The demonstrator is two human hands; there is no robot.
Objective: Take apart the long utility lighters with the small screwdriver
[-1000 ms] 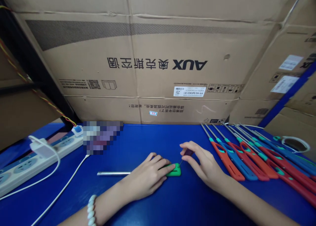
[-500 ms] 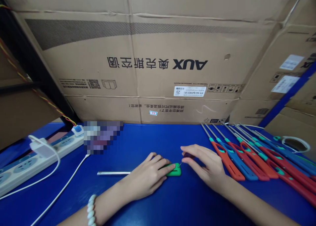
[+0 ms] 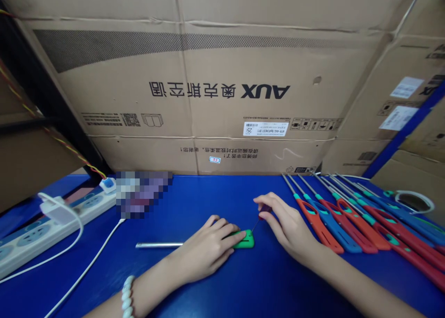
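A green long-nosed lighter (image 3: 246,240) lies flat on the blue table, its metal tube (image 3: 158,245) pointing left. My left hand (image 3: 212,241) is closed over the middle of it, pressing it down and hiding most of the handle. In my right hand (image 3: 283,220) is a small screwdriver (image 3: 264,211) with a dark red handle, pinched between thumb and fingers. Its thin shaft slants down to the left. The tip meets the right end of the green handle, beside the dark slot; whether it sits in a screw is too small to tell.
Several orange, blue and red lighters (image 3: 321,225) lie in a row at the right, tubes pointing away. A white power strip (image 3: 55,225) with cables runs along the left. A pixelated object (image 3: 142,193) lies beside it. Cardboard (image 3: 215,109) walls the back.
The screwdriver stands steeper, and more of its handle and shaft shows. My right-hand fingers have risen a little, while my left hand keeps its hold on the lighter.
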